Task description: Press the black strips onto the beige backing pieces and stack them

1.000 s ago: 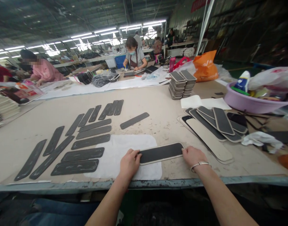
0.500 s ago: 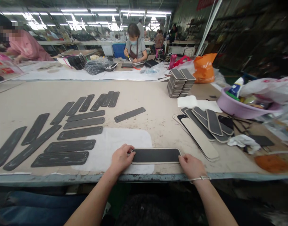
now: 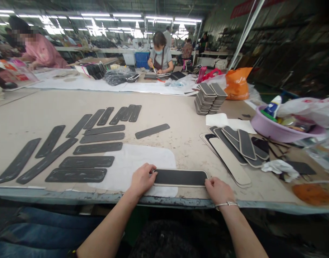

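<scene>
A dark panel with a pale rim [image 3: 180, 177] lies lengthwise near the table's front edge, partly over a white sheet [image 3: 142, 156]. My left hand [image 3: 144, 180] pinches its left end, fingers closed on it. At the opposite end, my right hand [image 3: 219, 190] grips the right corner between thumb and fingers. Several dark strips with glossy patches [image 3: 86, 162] are spread to the left of the sheet. One lone dark strip [image 3: 153, 131] rests beyond it. More rimmed panels [image 3: 246, 144] overlap in a loose pile to the right.
Stacked panels [image 3: 207, 98] stand at the back right, beside an orange bag [image 3: 237, 84]. A purple basin [image 3: 280, 127] holds bottles and other items. Crumpled white tissue [image 3: 280, 167] lies at the right. Across the table a person [image 3: 161, 55] works; another in pink [image 3: 47, 52] is at the left.
The camera view has shifted slightly, so the table's contents appear a little further right. Both hands keep their hold on the rimmed panel, which has hardly moved relative to the sheet.
</scene>
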A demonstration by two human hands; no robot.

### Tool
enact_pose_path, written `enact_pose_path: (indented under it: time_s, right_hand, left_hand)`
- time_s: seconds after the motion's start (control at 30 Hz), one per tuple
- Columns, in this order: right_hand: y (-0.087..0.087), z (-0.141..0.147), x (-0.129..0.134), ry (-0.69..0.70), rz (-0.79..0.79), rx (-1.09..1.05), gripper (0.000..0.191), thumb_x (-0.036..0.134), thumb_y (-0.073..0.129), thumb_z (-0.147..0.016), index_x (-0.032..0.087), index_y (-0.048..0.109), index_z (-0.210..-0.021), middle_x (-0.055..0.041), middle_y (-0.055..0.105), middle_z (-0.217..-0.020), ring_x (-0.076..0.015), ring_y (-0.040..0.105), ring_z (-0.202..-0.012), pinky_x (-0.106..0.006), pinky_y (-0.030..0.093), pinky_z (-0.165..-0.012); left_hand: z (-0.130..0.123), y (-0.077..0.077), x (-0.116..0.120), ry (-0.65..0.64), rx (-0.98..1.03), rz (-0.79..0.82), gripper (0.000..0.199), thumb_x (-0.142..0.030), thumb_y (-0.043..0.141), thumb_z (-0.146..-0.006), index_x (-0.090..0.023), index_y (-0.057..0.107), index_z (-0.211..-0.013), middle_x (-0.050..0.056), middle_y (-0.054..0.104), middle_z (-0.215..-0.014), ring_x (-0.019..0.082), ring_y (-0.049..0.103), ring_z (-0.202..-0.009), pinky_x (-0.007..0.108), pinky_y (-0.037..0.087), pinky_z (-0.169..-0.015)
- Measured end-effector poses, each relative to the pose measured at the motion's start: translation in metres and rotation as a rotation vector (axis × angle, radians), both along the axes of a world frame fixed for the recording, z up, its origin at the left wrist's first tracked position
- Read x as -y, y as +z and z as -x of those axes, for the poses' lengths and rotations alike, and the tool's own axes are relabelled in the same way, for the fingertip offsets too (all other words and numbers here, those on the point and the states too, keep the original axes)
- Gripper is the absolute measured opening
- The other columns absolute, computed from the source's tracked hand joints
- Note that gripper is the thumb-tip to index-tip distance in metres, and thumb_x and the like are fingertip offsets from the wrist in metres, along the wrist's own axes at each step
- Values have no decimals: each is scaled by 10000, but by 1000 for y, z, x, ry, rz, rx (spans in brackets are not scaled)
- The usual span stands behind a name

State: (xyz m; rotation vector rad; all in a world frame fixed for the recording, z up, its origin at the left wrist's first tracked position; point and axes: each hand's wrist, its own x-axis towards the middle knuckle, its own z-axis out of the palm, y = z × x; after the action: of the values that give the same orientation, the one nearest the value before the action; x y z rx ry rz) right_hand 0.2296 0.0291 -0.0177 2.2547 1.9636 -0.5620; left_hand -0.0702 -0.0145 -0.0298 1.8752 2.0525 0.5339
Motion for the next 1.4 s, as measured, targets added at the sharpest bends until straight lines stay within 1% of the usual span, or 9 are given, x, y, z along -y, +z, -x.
enact_pose_path:
  time_s: [0.2, 0.3, 0.4, 0.5, 0.63, 0.93, 1.17, 1.27, 1.4]
  right_hand:
    - [-4, -14, 5, -20, -65, 11, 459, 562, 321, -820, 209, 590, -702, -71, 622, -662, -234, 589, -677, -331, 404, -623]
    - [-7, -1, 16, 12, -337, -85, 447, 506, 317, -858, 165, 605, -878, -106, 646, -838, -233, 593, -786, -350, 444, -698]
    - [-7, 43, 33, 275, -575, -225, 497, 423, 337, -883, 62, 505, -1180, -169, 548, -1193, -236, 467, -1135, -357, 369, -957]
    - [-9, 98, 46, 602, -502, -322, 619, 423, 401, -862, 85, 295, -1369, -130, 324, -1417, -223, 241, -1316, -378, 249, -1066]
    - [-13, 131, 50, 706, -391, -363, 746, 569, 374, -834, 110, 224, -1401, -102, 175, -1476, -225, 119, -1355, -429, 141, -1100]
    - [-35, 28, 36, 475, -310, -41, 700, 540, 267, -868, 89, 213, -1401, -86, 160, -1476, -216, 124, -1355, -432, 142, -1094]
    - [-52, 17, 39, 462, -456, 60, 708, 553, 218, -862, 72, 282, -1378, -76, 204, -1467, -225, 155, -1345, -441, 185, -1079]
    - [-61, 15, 38, 482, -517, 68, 722, 561, 180, -857, 64, 314, -1364, -81, 221, -1462, -234, 165, -1341, -454, 208, -1065]
    - [-67, 10, 37, 506, -557, 81, 711, 526, 114, -865, 59, 364, -1339, -81, 260, -1447, -236, 218, -1323, -461, 237, -1046]
  left_hand:
    - [0, -1, 2, -13, -6, -9, 148, -274, 521, -808, -230, 578, -938, -5, 568, -855, 128, 539, -760, 230, 355, -663]
    - [-1, -1, 2, -28, -12, -23, 145, -265, 511, -817, -229, 573, -943, -7, 568, -853, 128, 540, -756, 231, 358, -661]
    - [0, -2, 1, -40, -26, -25, 144, -266, 498, -826, -232, 567, -947, -11, 565, -841, 130, 539, -750, 233, 362, -659]
    - [2, -5, -1, -54, -26, -28, 156, -264, 479, -835, -230, 559, -965, -8, 561, -850, 132, 540, -759, 235, 375, -670]
    - [5, -9, -2, -69, -23, -48, 163, -245, 464, -839, -227, 556, -973, -3, 560, -860, 132, 540, -759, 235, 390, -674]
    - [1, -5, 0, -47, -47, -59, 156, -243, 468, -842, -216, 554, -970, 11, 569, -873, 144, 549, -770, 256, 413, -688]
    - [-17, 11, 8, 62, -50, -125, 292, -156, 396, -846, -143, 504, -1117, 97, 580, -1024, 188, 559, -930, 329, 448, -836]
    - [-58, 23, 20, -110, -67, -234, 357, -247, 362, -884, -150, 480, -1206, 116, 530, -1195, 208, 481, -1113, 347, 389, -966]
    - [-113, 24, 26, -461, -103, -144, 573, -473, 299, -891, -106, 367, -1326, 132, 354, -1404, 259, 255, -1317, 414, 261, -1071]
